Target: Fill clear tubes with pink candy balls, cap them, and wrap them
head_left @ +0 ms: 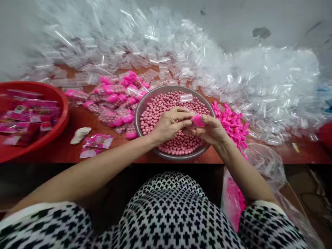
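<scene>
Both hands meet over a grey bowl (174,157) of pink round beads (166,103). My right hand (211,129) pinches a bright pink cap (197,121) between thumb and fingers. My left hand (171,124) is closed at the cap's left side, its fingers around what looks like a clear plastic tube, mostly hidden by them. Another clear tube (186,98) lies on the beads just beyond the hands. Right of the bowl is a heap of loose pink caps (232,124). Filled tubes with pink caps (116,100) are piled left of the bowl.
Clear empty tubes (168,48) form a large heap along the wall. A red basin (66,114) with pink packets (31,112) stands at left. Near it lie a white lump (80,135) and pink packets. A plastic bag (234,197) of pink pieces hangs below the table edge.
</scene>
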A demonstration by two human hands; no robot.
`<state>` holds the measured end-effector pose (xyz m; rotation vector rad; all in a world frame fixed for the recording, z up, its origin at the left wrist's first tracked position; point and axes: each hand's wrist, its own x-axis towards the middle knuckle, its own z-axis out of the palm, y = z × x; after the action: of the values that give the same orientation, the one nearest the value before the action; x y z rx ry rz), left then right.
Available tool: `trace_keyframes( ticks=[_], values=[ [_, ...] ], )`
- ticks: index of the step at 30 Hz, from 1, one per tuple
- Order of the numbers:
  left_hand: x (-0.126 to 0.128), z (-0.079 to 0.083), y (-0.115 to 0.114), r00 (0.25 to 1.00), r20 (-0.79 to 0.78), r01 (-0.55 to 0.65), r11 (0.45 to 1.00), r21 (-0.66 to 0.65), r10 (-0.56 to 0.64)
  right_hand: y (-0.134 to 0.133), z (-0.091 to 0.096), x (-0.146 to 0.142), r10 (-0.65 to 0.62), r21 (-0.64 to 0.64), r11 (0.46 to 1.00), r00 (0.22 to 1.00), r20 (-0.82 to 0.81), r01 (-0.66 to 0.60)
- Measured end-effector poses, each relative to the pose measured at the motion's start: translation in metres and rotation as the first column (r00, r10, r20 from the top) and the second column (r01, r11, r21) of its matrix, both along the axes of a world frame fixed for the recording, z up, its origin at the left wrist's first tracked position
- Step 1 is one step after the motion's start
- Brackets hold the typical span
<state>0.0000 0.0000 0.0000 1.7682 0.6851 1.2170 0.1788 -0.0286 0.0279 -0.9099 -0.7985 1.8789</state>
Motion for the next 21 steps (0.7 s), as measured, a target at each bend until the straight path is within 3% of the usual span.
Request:
trace_keyframes(
  ticks=[4, 12, 21],
  values=[
    [0.001, 0.001, 0.001, 1.000, -0.004, -0.015, 1.000, -0.024, 0.015, 0.003, -0.005, -0.005, -0.031, -0.003, 1.000, 1.000, -0.003, 0.031],
    [0.000, 0.005, 0.004, 0.999, 0.000, 0.034, 0.997, -0.068, -0.034, 0.003, -0.007, 0.002, 0.077, -0.081, 0.993, 0.992, -0.096, -0.084],
    [0.000, 0.006, 0.003, 0.999, -0.006, 0.046, 0.998, -0.043, -0.046, 0.003, -0.015, 0.008, 0.090, -0.017, 0.996, 0.993, -0.072, -0.092]
  ],
)
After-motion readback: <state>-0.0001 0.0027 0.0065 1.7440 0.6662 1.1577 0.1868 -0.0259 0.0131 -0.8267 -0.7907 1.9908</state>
